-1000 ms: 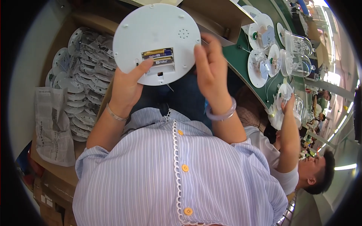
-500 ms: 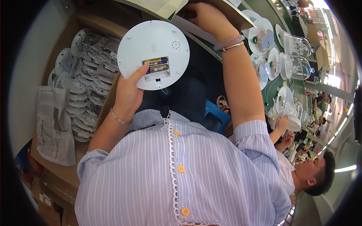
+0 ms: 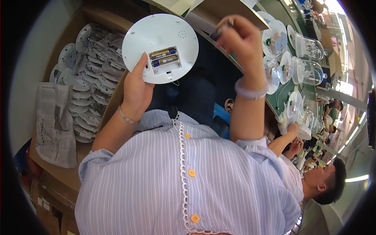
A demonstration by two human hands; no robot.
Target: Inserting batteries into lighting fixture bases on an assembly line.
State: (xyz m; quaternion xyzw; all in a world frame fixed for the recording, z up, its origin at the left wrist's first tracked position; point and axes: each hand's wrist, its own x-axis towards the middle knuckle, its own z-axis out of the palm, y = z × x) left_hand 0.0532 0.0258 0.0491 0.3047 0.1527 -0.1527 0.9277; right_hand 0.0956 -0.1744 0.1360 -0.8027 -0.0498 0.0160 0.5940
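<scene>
My left hand (image 3: 137, 88) grips a round white plastic base (image 3: 154, 33) by its lower left edge, thumb on the face beside the battery compartment. Two batteries (image 3: 164, 61) in gold and dark blue lie side by side in that compartment, and its lowest slot shows bare white plastic. At one side of the base is a cluster of small holes, and a thin wire hangs below its rim. My right hand (image 3: 243, 45) is raised to the right of the base, fingers pinched on a dark battery (image 3: 219, 33), blurred by motion.
A cardboard box (image 3: 111, 103) at left holds stacked white discs (image 3: 84, 96) with paper between. Printed paper (image 3: 56, 125) hangs over its side. An open carton (image 3: 219, 13) stands ahead. On the green bench at right are clear domes (image 3: 309, 49) and discs; a co-worker's hands (image 3: 293, 129) work there.
My right hand has come out of the carton, back toward me, with a battery in its fingers. My left thumb has slid off the batteries to the compartment's left; the base has risen slightly.
</scene>
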